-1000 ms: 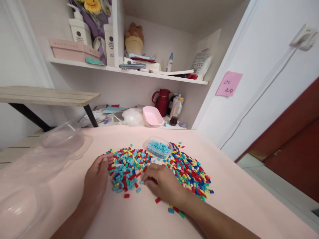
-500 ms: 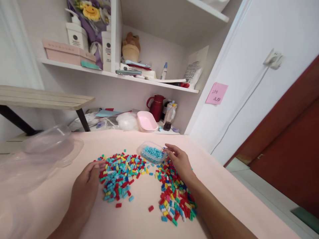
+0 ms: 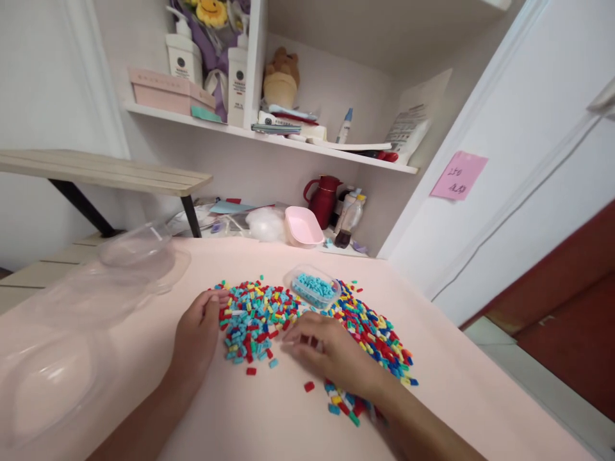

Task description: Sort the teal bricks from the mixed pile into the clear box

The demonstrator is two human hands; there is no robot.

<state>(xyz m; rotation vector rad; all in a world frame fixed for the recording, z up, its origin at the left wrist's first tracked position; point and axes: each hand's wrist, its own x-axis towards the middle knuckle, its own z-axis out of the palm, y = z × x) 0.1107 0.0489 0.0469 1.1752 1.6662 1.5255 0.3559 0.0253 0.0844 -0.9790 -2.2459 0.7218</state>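
Pink tabletop [image 3: 230, 410], white shelves [image 3: 288, 137], red door [image 3: 576, 301]

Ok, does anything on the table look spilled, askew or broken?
Nothing looks broken or tipped; the clear tub of blue bricks sits upright. Slightly odd: one red brick lies alone on the pink tabletop, off the left pile and the right pile, near the right hand.

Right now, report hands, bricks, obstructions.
Left hand open beside left pile. Right hand between piles, grip unclear, partly hiding right pile. Blue bricks in tub.
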